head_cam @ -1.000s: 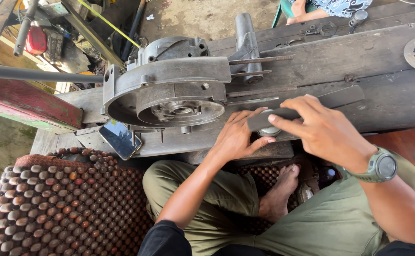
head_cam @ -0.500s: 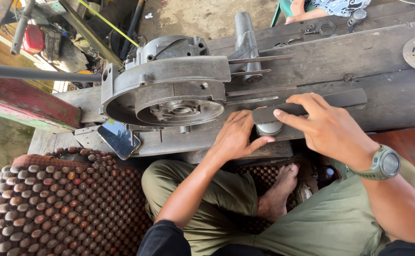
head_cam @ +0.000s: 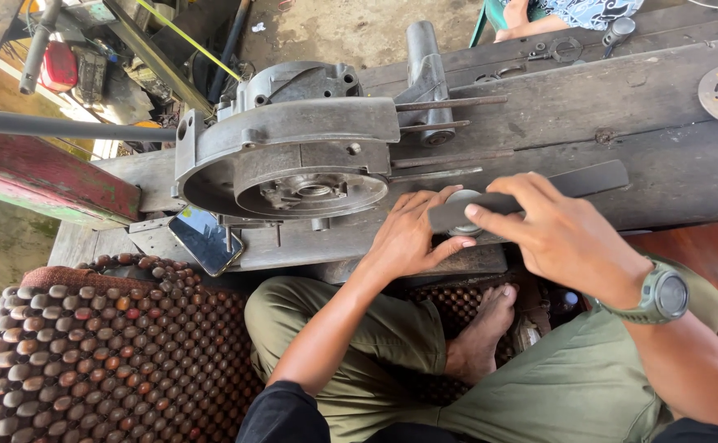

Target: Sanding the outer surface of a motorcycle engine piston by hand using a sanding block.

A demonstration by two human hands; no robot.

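Dark flat bar [head_cam: 539, 190] pinched in right hand [head_cam: 568, 238] fingers — left hand [head_cam: 408, 238] fingers spread flat beside it.

Engine case [head_cam: 293, 156] is cast metal, dull grey and grimy, kinda rough. The flat bar [head_cam: 539, 190] looks like dark matt metal, smooth. Counter [head_cam: 621, 107] is weathered grey wood, rough grain. Seat mat [head_cam: 88, 353] is glossy brown wooden beads. Phone [head_cam: 205, 239] has a shiny glass face.

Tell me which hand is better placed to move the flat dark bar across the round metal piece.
Right, probably. The right hand already holds the flat dark bar, lying over the round metal piece. The left hand rests flat beside that piece on the wooden bench, so it looks better placed for steadying.
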